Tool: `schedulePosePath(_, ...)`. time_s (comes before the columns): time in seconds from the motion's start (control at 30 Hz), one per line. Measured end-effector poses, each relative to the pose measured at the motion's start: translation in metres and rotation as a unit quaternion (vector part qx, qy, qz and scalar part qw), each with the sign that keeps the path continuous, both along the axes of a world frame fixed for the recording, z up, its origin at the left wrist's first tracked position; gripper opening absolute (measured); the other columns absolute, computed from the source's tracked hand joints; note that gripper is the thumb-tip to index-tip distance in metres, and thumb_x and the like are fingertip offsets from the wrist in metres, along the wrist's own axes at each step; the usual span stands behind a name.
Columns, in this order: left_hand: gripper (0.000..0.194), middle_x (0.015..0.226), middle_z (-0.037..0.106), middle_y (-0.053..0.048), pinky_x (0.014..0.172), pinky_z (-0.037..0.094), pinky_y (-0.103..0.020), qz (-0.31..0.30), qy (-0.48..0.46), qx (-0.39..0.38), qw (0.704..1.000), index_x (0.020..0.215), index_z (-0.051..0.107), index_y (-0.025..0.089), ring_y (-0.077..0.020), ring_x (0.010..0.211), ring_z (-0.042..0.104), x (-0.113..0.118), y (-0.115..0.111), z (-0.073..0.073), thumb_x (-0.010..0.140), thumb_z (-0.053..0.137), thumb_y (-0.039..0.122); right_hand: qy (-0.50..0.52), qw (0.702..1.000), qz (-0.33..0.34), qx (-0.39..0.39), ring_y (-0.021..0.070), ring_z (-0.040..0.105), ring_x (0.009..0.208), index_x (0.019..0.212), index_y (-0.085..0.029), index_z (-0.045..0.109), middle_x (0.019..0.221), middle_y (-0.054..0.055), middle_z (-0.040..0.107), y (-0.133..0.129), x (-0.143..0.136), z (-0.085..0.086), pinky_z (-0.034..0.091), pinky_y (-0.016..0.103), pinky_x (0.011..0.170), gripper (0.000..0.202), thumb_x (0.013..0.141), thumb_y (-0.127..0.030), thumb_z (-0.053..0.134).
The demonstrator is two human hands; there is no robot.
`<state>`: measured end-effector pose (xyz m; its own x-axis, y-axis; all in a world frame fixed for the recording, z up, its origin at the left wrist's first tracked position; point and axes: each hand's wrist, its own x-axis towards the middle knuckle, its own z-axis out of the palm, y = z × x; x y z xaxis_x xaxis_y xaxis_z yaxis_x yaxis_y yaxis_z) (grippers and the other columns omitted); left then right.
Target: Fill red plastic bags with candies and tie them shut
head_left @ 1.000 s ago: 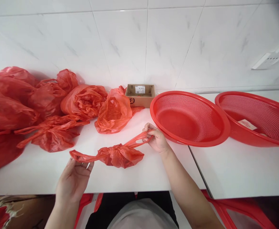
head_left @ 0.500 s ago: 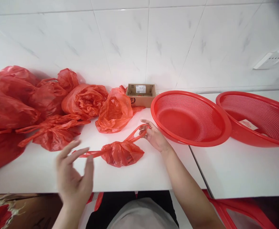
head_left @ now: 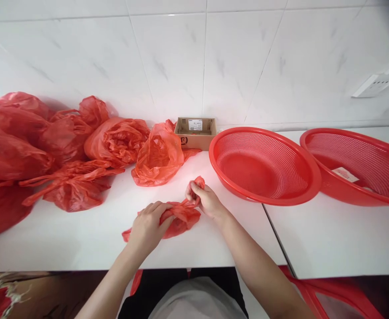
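Note:
A small red plastic bag (head_left: 181, 221) lies on the white table in front of me, gathered at its top. My left hand (head_left: 150, 223) rests over the bag's left side, its fingers curled onto the plastic. At the bag's upper right, my right hand (head_left: 204, 198) is closed in a fist around the bunched handle, and a crumpled end sticks out above the fingers. What is inside the bag is hidden by the plastic.
An opened red bag (head_left: 157, 155) stands behind, beside a small cardboard box (head_left: 196, 141). Knotted red bags (head_left: 71, 186) crowd the left. To the right are a red colander (head_left: 264, 166) and a second red basket (head_left: 363, 168) with a white card (head_left: 345, 174). A table seam (head_left: 277, 237) runs between.
My left hand has moved right and down from the air onto the bag. My right hand has gone from loosely hooking the handle to a closed fist around it.

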<state>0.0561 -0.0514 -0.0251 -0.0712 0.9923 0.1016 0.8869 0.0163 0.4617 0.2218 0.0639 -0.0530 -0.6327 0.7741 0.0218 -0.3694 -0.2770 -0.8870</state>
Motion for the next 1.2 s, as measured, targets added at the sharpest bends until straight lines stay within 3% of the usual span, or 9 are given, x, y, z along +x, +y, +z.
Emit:
schedulePosePath(0.13, 0.028, 0.062, 0.057, 0.002, 0.056, 0.035, -0.027, 0.004, -0.004, -0.053, 0.999, 0.071, 0.053, 0.024, -0.0171, 0.055, 0.051, 0.004, -0.003, 0.001, 0.09, 0.047, 0.043, 0.031, 0.998, -0.053, -0.008, 0.0083, 0.023, 0.05, 0.062, -0.02, 0.039, 0.055, -0.006, 0.026, -0.003, -0.005, 0.001, 0.022, 0.022, 0.048, 0.047, 0.085, -0.056, 0.057)
schedulePosePath(0.3, 0.044, 0.051, 0.04, 0.005, 0.051, 0.032, -0.026, 0.003, -0.017, -0.092, 0.996, 0.06, 0.039, 0.023, -0.0146, 0.048, 0.041, 0.008, -0.001, 0.0, 0.093, 0.04, 0.051, 0.032, 0.995, -0.087, -0.026, 0.0085, 0.02, 0.05, 0.061, -0.02, 0.037, 0.056, -0.006, 0.024, 0.003, -0.004, 0.0, 0.018, 0.022, 0.046, 0.048, 0.082, -0.056, 0.06)
schedulePosePath(0.43, 0.029, 0.085, 0.063, -0.001, 0.068, 0.044, -0.03, 0.004, -0.029, -0.059, 0.998, 0.089, 0.059, 0.024, -0.0206, 0.077, 0.06, 0.004, -0.003, -0.007, 0.089, 0.05, 0.051, 0.022, 0.992, -0.118, -0.048, 0.0076, 0.022, 0.047, 0.063, -0.021, 0.038, 0.053, -0.007, 0.027, 0.016, 0.005, -0.001, 0.021, 0.021, 0.045, 0.046, 0.08, -0.056, 0.063)
schedulePosePath(0.53, 0.041, 0.122, 0.06, -0.006, 0.09, 0.044, -0.037, 0.008, -0.05, -0.001, 0.999, 0.12, 0.056, 0.028, -0.0262, 0.111, 0.057, -0.008, -0.012, -0.016, 0.084, 0.059, 0.047, 0.018, 0.989, -0.135, -0.056, 0.0077, 0.034, 0.049, 0.073, -0.021, 0.046, 0.06, -0.004, 0.045, 0.02, 0.012, 0.0, 0.03, 0.021, 0.047, 0.041, 0.081, -0.059, 0.061)
schedulePosePath(0.6, 0.039, 0.121, 0.062, -0.006, 0.091, 0.044, -0.038, 0.02, -0.074, -0.001, 0.997, 0.119, 0.057, 0.029, -0.0275, 0.112, 0.057, -0.016, -0.018, -0.022, 0.083, 0.061, 0.044, -0.023, 0.992, -0.121, -0.029, 0.0097, 0.05, 0.062, 0.097, -0.023, 0.054, 0.084, 0.0, 0.06, 0.017, 0.013, 0.001, 0.042, 0.023, 0.059, 0.039, 0.081, -0.058, 0.063)
schedulePosePath(0.73, 0.024, 0.104, 0.069, -0.005, 0.082, 0.046, -0.036, 0.058, -0.126, -0.022, 0.99, 0.106, 0.063, 0.027, -0.026, 0.096, 0.063, -0.023, -0.023, -0.026, 0.087, 0.055, 0.039, -0.197, 0.974, -0.031, 0.106, 0.0194, 0.058, 0.103, 0.141, -0.03, 0.037, 0.119, 0.006, 0.057, 0.006, 0.017, -0.001, 0.043, 0.037, 0.095, 0.087, 0.067, -0.039, 0.082)
schedulePosePath(0.87, 0.027, 0.083, 0.067, -0.002, 0.067, 0.046, -0.027, 0.075, -0.162, -0.038, 0.983, 0.092, 0.063, 0.022, -0.0184, 0.072, 0.06, -0.02, -0.024, -0.021, 0.092, 0.045, 0.043, -0.233, 0.955, 0.044, 0.178, 0.0247, 0.057, 0.108, 0.141, -0.026, 0.043, 0.117, 0.008, 0.06, 0.006, 0.024, -0.003, 0.044, 0.042, 0.097, 0.08, 0.069, -0.027, 0.079)
schedulePosePath(1.0, 0.041, 0.058, 0.053, 0.003, 0.051, 0.035, -0.023, 0.073, -0.183, -0.069, 0.978, 0.067, 0.057, 0.019, -0.0129, 0.055, 0.045, -0.017, -0.024, -0.02, 0.093, 0.043, 0.049, -0.212, 0.956, 0.033, 0.201, 0.0226, 0.059, 0.106, 0.135, -0.027, 0.049, 0.12, 0.006, 0.06, 0.014, 0.03, -0.004, 0.045, 0.041, 0.096, 0.065, 0.075, -0.02, 0.072)
schedulePosePath(1.2, 0.032, 0.069, 0.066, 0.001, 0.059, 0.041, -0.025, 0.071, -0.168, -0.094, 0.979, 0.082, 0.069, 0.023, -0.0159, 0.06, 0.053, -0.029, -0.023, -0.015, 0.089, 0.05, 0.047, -0.246, 0.942, 0.028, 0.227, 0.0206, 0.06, 0.095, 0.132, -0.026, 0.051, 0.105, 0.004, 0.064, 0.019, 0.032, -0.012, 0.046, 0.041, 0.091, 0.055, 0.079, -0.017, 0.065)
